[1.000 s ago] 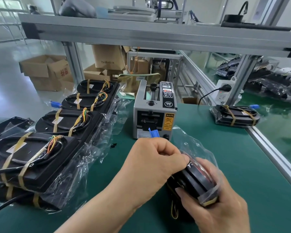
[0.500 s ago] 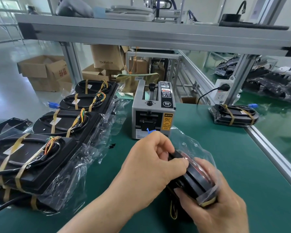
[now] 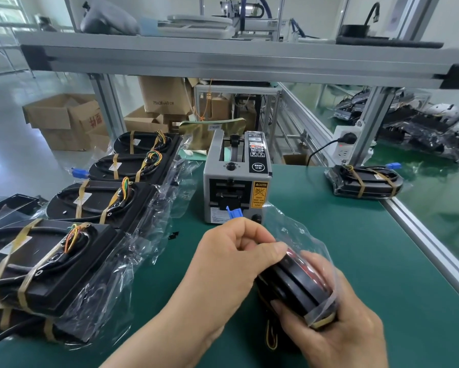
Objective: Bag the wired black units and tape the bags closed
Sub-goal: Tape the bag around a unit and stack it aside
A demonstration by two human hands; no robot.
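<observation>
A wired black unit (image 3: pixel 297 288) stands on edge inside a clear plastic bag (image 3: pixel 300 235), low and right of centre. My right hand (image 3: pixel 337 325) grips its lower right end through the bag. My left hand (image 3: pixel 231 261) is closed over its top left end, thumb pressing the bag against it. A blue connector (image 3: pixel 234 211) sticks up behind my left knuckles. Several bagged black units (image 3: pixel 47 264) lie in a row on the left, their bag mouths loose. One more bagged unit (image 3: pixel 366 181) rests at the far right edge.
A grey tape dispenser (image 3: pixel 236 181) stands straight ahead on the green mat (image 3: pixel 355 261). A metal rail (image 3: pixel 430 243) bounds the table on the right. An aluminium shelf beam (image 3: pixel 223 59) runs overhead. Cardboard boxes (image 3: pixel 63 118) sit on the floor beyond.
My left hand has shifted slightly on the unit's top, its thumb now pressed down on the bag. The blue connector shows more above my knuckles. My right hand keeps its grip.
</observation>
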